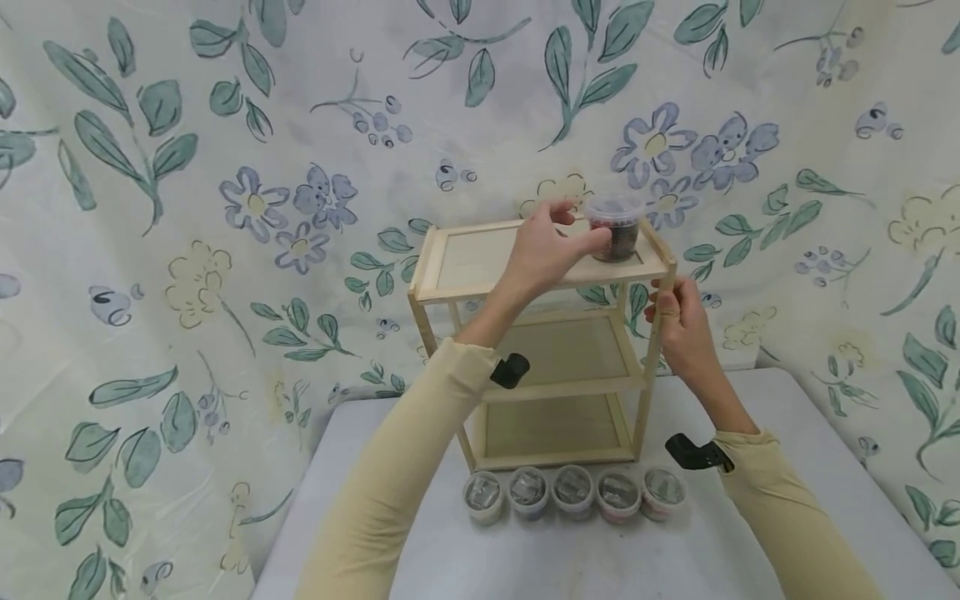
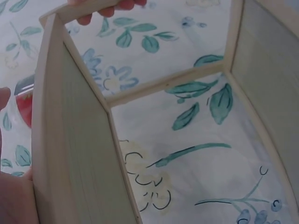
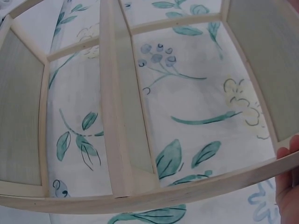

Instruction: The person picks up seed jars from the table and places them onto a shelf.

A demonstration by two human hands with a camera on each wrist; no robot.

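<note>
A three-tier light wooden shelf rack (image 1: 487,392) stands on the table. On the right end of its top board sits a small clear-lidded plastic tub (image 1: 619,242) with dark and red contents. My left hand (image 1: 543,250) is beside this tub over the top board, thumb stretched toward its front and fingers spread apart from it. In the left wrist view the tub (image 2: 24,102) shows partly behind the board's edge. My right hand (image 1: 681,325) grips the rack's right front post near the top; its fingers (image 3: 286,163) curl round the wood in the right wrist view.
Several lidded tubs (image 1: 573,490) stand in a row on the white table (image 1: 555,562), just before the rack's foot. A flower-patterned cloth (image 1: 300,125) hangs close behind the rack. Black wrist cameras (image 1: 510,371) sit at both sleeves.
</note>
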